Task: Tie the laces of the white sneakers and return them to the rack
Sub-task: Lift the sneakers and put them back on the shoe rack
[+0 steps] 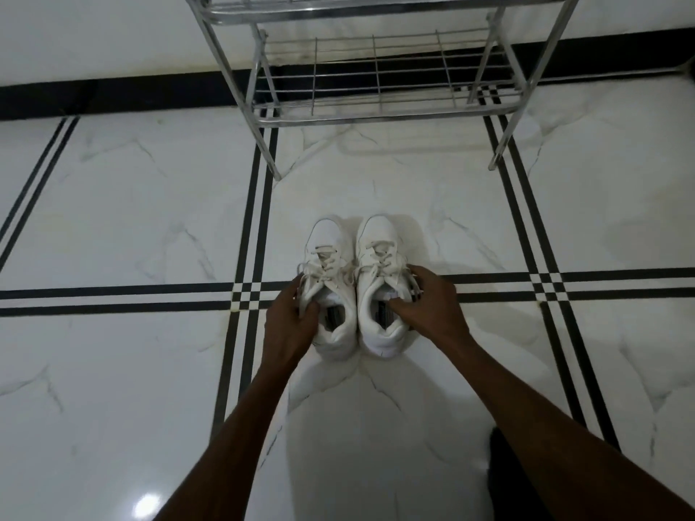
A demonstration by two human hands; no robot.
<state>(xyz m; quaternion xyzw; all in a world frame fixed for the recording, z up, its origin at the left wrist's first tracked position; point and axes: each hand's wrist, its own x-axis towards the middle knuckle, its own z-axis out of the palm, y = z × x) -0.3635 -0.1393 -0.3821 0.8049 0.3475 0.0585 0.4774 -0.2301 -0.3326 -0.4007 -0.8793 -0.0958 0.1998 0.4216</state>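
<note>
Two white sneakers stand side by side on the marble floor, toes pointing away from me toward the rack. My left hand (287, 321) grips the outer collar of the left sneaker (331, 257), thumb inside its opening. My right hand (428, 302) holds the outer side of the right sneaker (380, 250), thumb hooked into its opening. Both shoes have their laces crossed over the tongues, with bows near the top eyelets. The metal wire rack (376, 110) stands beyond the shoes, its bottom shelf bare.
White marble floor tiles (131, 220) with black double stripes surround the shoes. A black skirting band (113, 95) runs along the wall behind the rack. The rack's front legs (276, 171) touch the floor left and right of the shoes' path. A dark shape (507, 475) sits at the lower right.
</note>
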